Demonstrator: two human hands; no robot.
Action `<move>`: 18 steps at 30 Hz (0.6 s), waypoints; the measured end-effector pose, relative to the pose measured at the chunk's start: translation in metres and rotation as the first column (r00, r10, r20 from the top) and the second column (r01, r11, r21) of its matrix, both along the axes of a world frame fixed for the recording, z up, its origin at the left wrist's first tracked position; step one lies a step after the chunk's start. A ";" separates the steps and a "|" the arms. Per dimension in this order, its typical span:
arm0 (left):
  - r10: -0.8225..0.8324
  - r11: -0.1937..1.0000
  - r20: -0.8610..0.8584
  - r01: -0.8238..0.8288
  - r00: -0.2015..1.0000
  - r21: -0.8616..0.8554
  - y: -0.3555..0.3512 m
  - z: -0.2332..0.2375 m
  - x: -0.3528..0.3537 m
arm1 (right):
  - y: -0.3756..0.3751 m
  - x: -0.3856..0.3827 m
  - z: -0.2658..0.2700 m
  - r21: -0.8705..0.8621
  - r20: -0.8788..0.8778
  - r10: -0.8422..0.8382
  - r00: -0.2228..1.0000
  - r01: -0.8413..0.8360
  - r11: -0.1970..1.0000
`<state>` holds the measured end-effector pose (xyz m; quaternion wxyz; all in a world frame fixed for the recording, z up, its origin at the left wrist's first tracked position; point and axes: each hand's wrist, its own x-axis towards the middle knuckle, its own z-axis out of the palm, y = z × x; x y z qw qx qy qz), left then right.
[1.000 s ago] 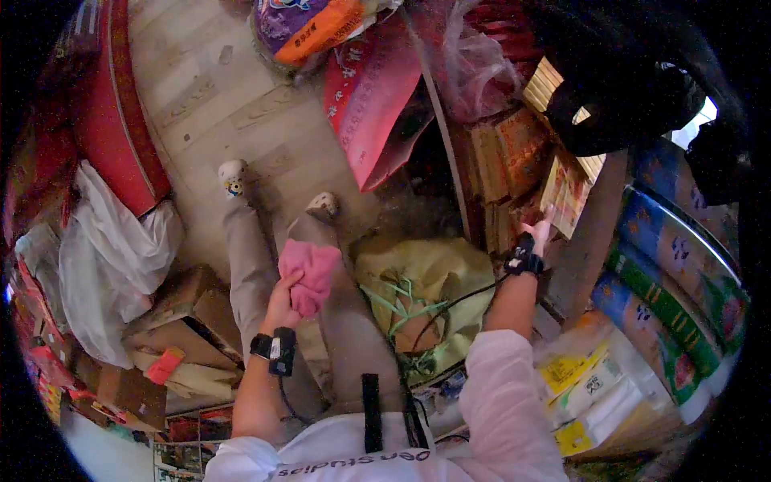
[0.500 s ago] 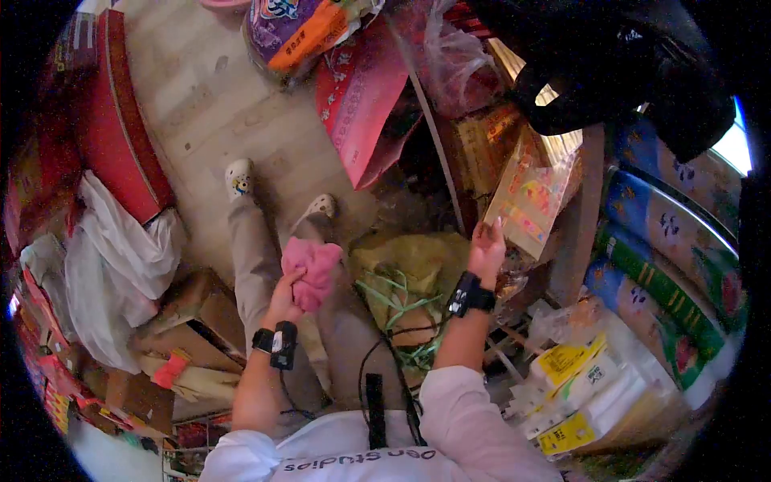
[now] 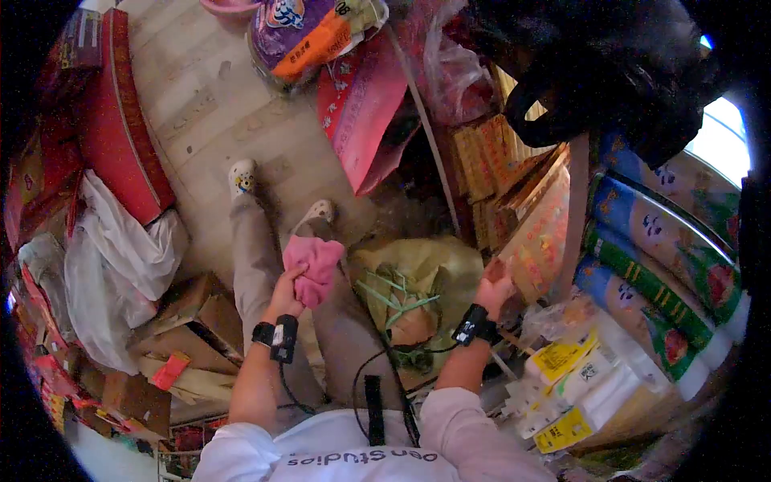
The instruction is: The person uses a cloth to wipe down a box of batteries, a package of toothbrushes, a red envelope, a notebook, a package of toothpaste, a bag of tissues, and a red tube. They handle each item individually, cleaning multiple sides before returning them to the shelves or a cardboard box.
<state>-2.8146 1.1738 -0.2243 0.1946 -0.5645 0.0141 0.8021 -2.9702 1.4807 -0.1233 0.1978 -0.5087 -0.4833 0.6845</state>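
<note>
My left hand (image 3: pixel 287 296) is closed around a crumpled pink cloth (image 3: pixel 314 269), held above my lap. On the other side, my right hand (image 3: pixel 495 287) has its fingers curled at the lower edge of a flat package with orange-red print (image 3: pixel 540 245), which leans at the shelf side. Part of its grip is hidden. Several similar orange-printed packages (image 3: pixel 482 165) stand stacked behind. Below and between my hands lies a yellowish bag (image 3: pixel 458 261) with green straps (image 3: pixel 414 307) across it.
A black plastic bag (image 3: pixel 610 72) hangs at upper right, above blue and green rolls (image 3: pixel 642 273). White packs with yellow labels (image 3: pixel 566 430) are at lower right. White plastic bags (image 3: pixel 120 273) and cardboard boxes (image 3: pixel 225 321) crowd the left. A purple-orange bag (image 3: pixel 309 36) stands ahead.
My right hand has moved down and toward me, and the flat printed package has shifted and tilted closer to the shelf side. My left hand still holds the pink cloth in nearly the same place.
</note>
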 end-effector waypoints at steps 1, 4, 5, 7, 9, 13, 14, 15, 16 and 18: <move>-0.001 1.000 -0.001 0.001 1.000 -0.001 0.001 -0.005 0.001 | 0.010 0.013 -0.007 -0.001 -0.001 -0.001 1.000 0.001 1.000; 0.010 0.996 0.002 -0.010 1.000 0.091 0.009 -0.014 0.001 | -0.004 0.041 -0.009 -0.049 0.124 0.419 0.899 -0.416 0.908; 0.010 0.999 -0.046 -0.008 0.999 0.052 0.011 -0.004 -0.009 | -0.023 0.047 -0.006 -0.058 0.125 0.420 0.899 -0.416 0.907; 0.010 1.000 -0.097 -0.011 0.995 -0.012 0.017 0.006 -0.023 | -0.047 0.060 0.000 -0.099 0.069 0.478 0.876 -0.471 0.877; -0.018 0.996 -0.271 -0.006 0.963 -0.087 0.022 0.008 -0.030 | -0.075 0.069 0.016 -0.158 0.127 0.580 0.805 -0.561 0.813; 0.053 0.988 -0.297 -0.094 0.954 -0.123 0.016 0.034 -0.063 | -0.116 0.083 0.017 -0.185 0.162 0.783 0.601 -0.761 0.622; 0.126 0.990 -0.239 -0.136 0.963 -0.025 0.012 0.042 -0.068 | -0.118 0.086 0.016 -0.233 0.134 0.822 0.553 -0.789 0.569; 0.129 0.990 -0.233 -0.140 0.964 -0.032 0.009 0.045 -0.070 | -0.122 0.086 0.014 -0.242 0.133 0.825 0.549 -0.790 0.564; 0.149 0.983 -0.255 -0.170 0.956 -0.064 0.007 0.048 -0.072 | -0.129 0.085 0.013 -0.289 0.131 0.804 0.580 -0.754 0.590; 0.165 0.974 -0.275 -0.201 0.947 -0.106 -0.003 0.049 -0.073 | -0.140 0.080 0.013 -0.344 0.125 0.783 0.609 -0.714 0.610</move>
